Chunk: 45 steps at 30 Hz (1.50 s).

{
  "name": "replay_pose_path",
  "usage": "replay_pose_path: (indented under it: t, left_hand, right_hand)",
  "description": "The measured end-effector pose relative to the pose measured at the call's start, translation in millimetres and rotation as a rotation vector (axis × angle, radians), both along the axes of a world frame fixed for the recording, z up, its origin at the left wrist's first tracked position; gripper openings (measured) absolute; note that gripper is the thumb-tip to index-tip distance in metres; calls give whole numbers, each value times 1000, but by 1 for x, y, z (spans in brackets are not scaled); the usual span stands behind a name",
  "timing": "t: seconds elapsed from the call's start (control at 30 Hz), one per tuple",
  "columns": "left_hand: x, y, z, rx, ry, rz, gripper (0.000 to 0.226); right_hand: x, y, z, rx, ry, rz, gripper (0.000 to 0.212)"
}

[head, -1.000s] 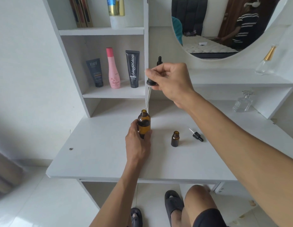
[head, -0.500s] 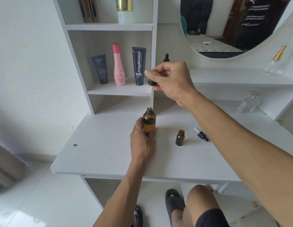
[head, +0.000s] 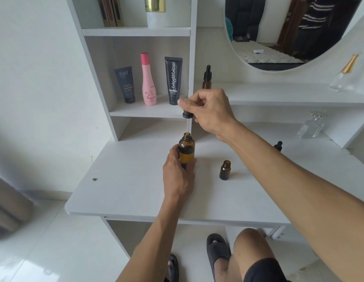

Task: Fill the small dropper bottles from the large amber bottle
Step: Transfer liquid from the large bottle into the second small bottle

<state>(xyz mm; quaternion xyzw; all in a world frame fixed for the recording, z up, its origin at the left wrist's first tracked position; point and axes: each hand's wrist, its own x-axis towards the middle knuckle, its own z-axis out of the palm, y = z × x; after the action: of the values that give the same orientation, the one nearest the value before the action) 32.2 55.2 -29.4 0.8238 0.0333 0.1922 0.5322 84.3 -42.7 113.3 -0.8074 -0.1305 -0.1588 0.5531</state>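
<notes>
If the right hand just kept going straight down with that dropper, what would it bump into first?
Most likely the large amber bottle: the right hand holds the dropper with its glass tip at the bottle's open mouth, which the left hand steadies.

bare forearms [head: 299, 186], dark shorts [head: 264, 270], dark slippers [head: 217, 251]

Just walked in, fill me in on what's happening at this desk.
A person seated at a white desk is working with dropper bottles. The left hand grips the large amber bottle, standing upright on the desk. The right hand pinches a dropper whose glass tube points into that bottle's open neck. A small amber bottle stands uncapped to the right, its dropper cap lying behind the right forearm.
</notes>
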Motion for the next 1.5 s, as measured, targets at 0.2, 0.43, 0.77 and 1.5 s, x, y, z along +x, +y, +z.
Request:
replay_pose_path:
  t: [0.2, 0.43, 0.77, 1.5]
  left_hand:
    - [0, 0, -1, 5, -12, -2, 46]
    - [1, 0, -1, 12, -11, 0, 47]
    - [0, 0, -2, 1, -15, -2, 43]
    - [1, 0, -2, 3, -11, 0, 46]
  right_hand:
    - [2, 2, -16, -23, 18, -5, 23]
    - [4, 1, -32, -38, 20, -4, 21]
    - [1, 0, -36, -62, 22, 8, 17]
    - [-4, -11, -13, -8, 20, 4, 15]
